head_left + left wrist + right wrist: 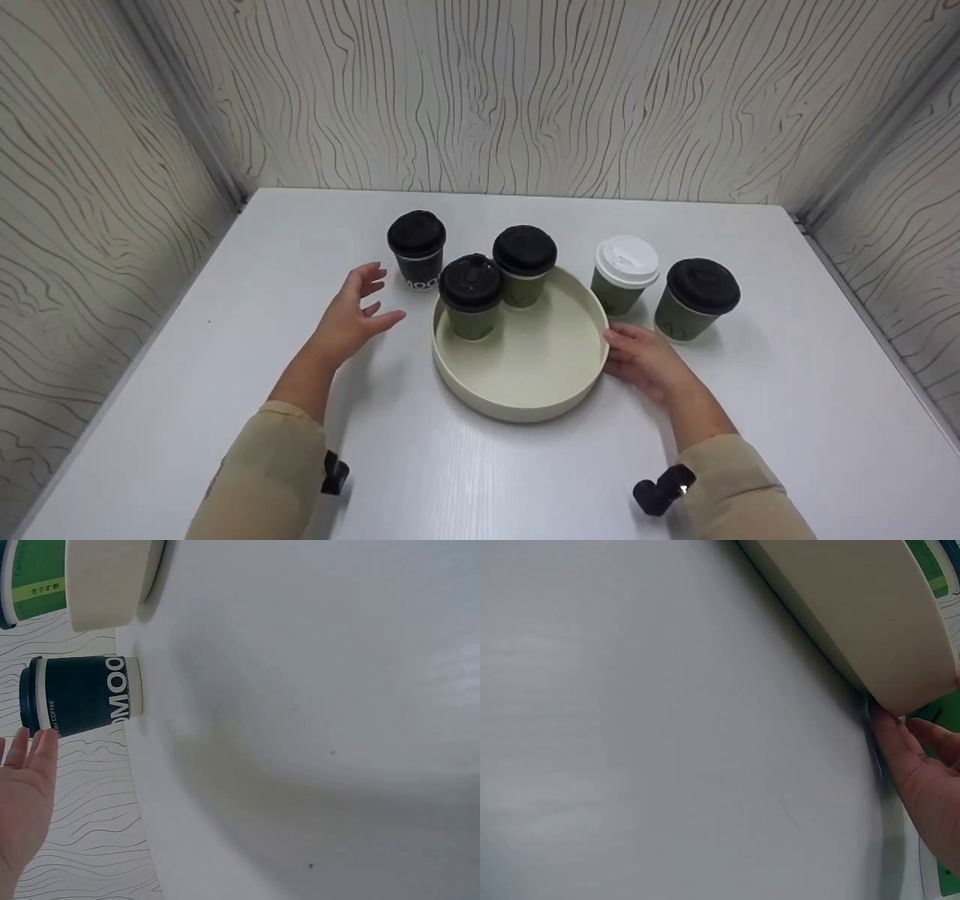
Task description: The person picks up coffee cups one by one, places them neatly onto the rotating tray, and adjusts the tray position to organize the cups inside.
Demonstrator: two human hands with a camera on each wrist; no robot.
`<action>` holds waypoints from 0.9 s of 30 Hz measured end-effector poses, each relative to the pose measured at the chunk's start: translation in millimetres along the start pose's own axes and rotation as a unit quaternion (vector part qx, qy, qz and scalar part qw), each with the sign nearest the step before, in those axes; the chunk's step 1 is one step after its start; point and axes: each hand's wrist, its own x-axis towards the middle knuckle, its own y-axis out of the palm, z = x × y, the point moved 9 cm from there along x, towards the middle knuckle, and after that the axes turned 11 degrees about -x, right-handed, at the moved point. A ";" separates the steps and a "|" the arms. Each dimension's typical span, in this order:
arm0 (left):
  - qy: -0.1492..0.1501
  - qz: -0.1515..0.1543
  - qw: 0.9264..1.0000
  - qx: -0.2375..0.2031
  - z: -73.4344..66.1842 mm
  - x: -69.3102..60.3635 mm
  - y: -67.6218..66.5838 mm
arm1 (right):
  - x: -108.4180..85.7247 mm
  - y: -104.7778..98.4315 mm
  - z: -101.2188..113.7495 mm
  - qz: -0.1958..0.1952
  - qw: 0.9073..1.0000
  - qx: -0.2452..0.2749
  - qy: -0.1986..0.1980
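- While the right hand (pixel 643 358) grips the right edge of the pale round tray (pixel 540 367), the left hand (pixel 351 319) holds nothing; its thumb stands well apart from its fingers, a wide gap facing right.
- Key relation, as I judge it: the dark lettered cup (pixel 420 270) lies ahead and to the right of the left hand, just beyond the fingertips. Head view shows a slim space, no contact.
- That cup stands upright on the bench (pixel 450 480), long axis vertical, outside the tray at its far left. Left hand much the nearer; the tray lies between cup and right hand.
- Inside the tray, left and far part: front green cup (pixel 471 322) and rear green cup (pixel 525 291), both upright, black-lidded. Whether they touch, cannot tell.
- Tray's near and right floor bare.
- Beyond the right hand, on the bench: white-lidded cup (pixel 622 276), close to the tray's rim, and far-right cup (pixel 696 300), black-lidded. Both upright.
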 end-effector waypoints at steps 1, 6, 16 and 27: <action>0.000 -0.004 1.000 0.001 0.2 1.2 0.1 | -1.7 0.3 -1.3 0.004 1.000 0.002 0.002; 0.002 -0.032 0.999 -0.004 0.6 10.5 0.8 | -9.4 2.8 -7.1 0.031 0.999 0.007 0.010; -0.001 -0.083 0.997 0.004 2.9 38.4 -3.0 | -18.2 1.4 -11.5 0.041 0.999 -0.012 0.018; -0.027 -0.101 0.994 0.028 4.4 57.7 -8.6 | -24.4 1.8 -15.5 0.035 0.999 -0.015 0.020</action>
